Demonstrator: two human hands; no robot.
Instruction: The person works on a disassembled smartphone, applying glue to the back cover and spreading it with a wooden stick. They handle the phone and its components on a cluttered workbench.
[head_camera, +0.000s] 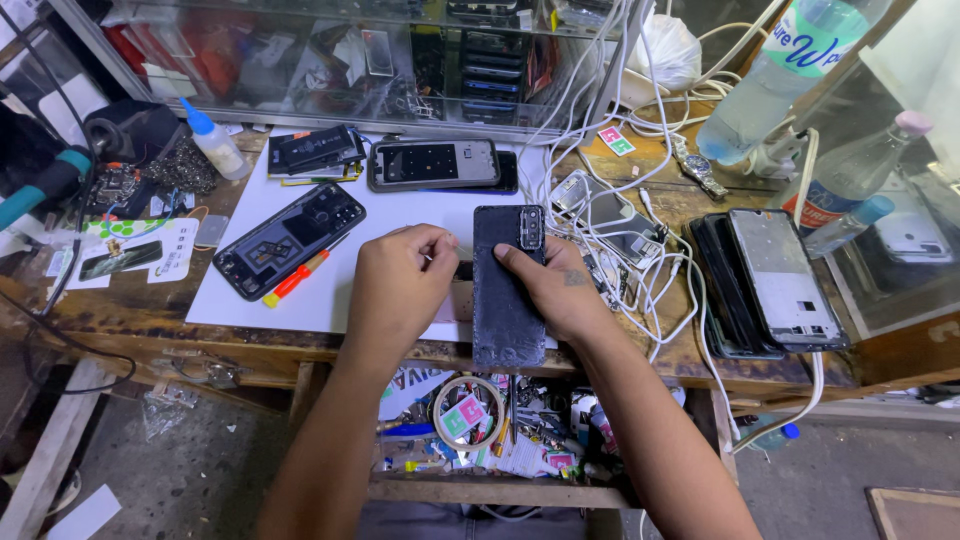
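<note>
Wooden and scuffed, the table (690, 360) is carrying a white sheet (400, 215) under most of the work, with a glass display case (330, 50) standing along its far edge. Two clear plastic water bottles (790, 70) are leaning at the right, one large, one smaller. On the right, a stack of phone frames (770, 285) is lying beside a tangle of white cables (640, 270).

Three opened phones are lying on the sheet: one black housing (290, 240) at the left and two further ones (435, 163) side by side at the back. One small white squeeze bottle (215, 140) is standing near the far left, and one wristwatch (697, 168) is resting beyond the cables.

One dark phone back cover (508, 290) is lying lengthwise at the table's near edge, camera window away from the person. The right hand (560, 290) is pressing on it from the right, thumb laid across its upper part. The left hand (400, 290) is curled just beside its left edge, its fingers (440, 245) bunched together at that edge; whether they are pinching anything cannot be told.
</note>
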